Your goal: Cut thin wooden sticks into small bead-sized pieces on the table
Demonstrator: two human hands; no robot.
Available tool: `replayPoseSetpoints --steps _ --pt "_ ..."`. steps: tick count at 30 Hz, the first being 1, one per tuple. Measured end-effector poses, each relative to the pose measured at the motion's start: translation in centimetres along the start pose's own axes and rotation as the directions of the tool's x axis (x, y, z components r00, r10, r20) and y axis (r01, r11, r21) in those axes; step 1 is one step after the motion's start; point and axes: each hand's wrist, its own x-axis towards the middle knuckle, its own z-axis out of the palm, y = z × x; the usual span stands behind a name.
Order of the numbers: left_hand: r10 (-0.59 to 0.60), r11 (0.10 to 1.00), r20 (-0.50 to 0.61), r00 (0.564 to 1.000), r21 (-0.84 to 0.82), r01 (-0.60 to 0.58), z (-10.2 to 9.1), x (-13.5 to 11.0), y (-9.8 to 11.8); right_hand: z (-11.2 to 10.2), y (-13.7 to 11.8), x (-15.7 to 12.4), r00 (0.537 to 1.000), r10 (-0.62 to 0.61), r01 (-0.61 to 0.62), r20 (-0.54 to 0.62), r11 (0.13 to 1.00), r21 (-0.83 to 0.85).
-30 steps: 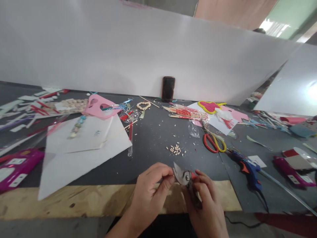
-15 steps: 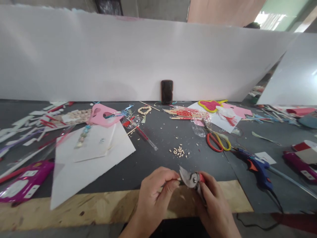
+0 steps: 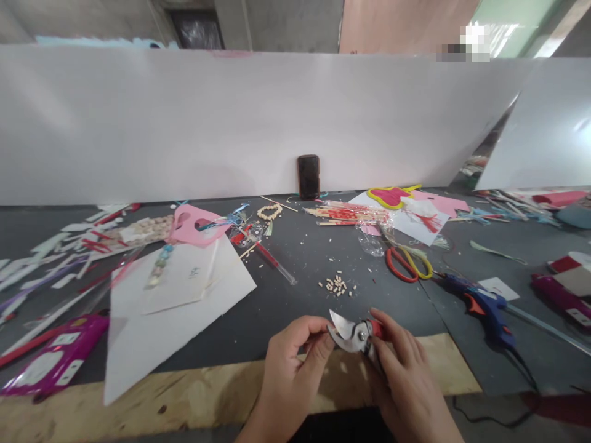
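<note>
My right hand (image 3: 406, 384) grips red-handled pruning shears (image 3: 353, 334) near the table's front edge, their metal blades apart and pointing left. My left hand (image 3: 293, 369) pinches something thin against the blades; I cannot make out what it is. A small heap of short wooden bits (image 3: 337, 285) lies on the dark mat just beyond both hands.
Red and yellow scissors (image 3: 409, 263) and a blue glue gun (image 3: 482, 303) lie to the right. White paper sheets (image 3: 175, 295) and a pink cutout (image 3: 196, 216) lie to the left. A packet of sticks (image 3: 351, 213), a bead ring (image 3: 269, 211) and a phone (image 3: 308, 175) sit farther back.
The view has tilted up and shifted slightly. Both hands stay together at the shears, with little change in grip.
</note>
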Motion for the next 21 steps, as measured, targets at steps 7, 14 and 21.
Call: replayPoseSetpoints --steps 7,14,21 --pt "0.015 0.999 0.051 0.999 0.048 -0.018 -0.2 0.0 0.4 0.1 -0.1 0.0 1.0 -0.012 0.012 0.01 1.0 -0.011" --pt "0.032 0.998 0.056 0.998 0.056 -0.035 0.0 0.2 0.6 0.6 0.4 -0.4 0.999 -0.003 0.003 0.044 1.0 -0.01" --pt "0.029 0.995 0.055 0.998 0.095 -0.035 0.0 0.2 0.9 1.4 1.1 -0.7 0.995 0.09 -0.084 -0.042 0.987 0.135"
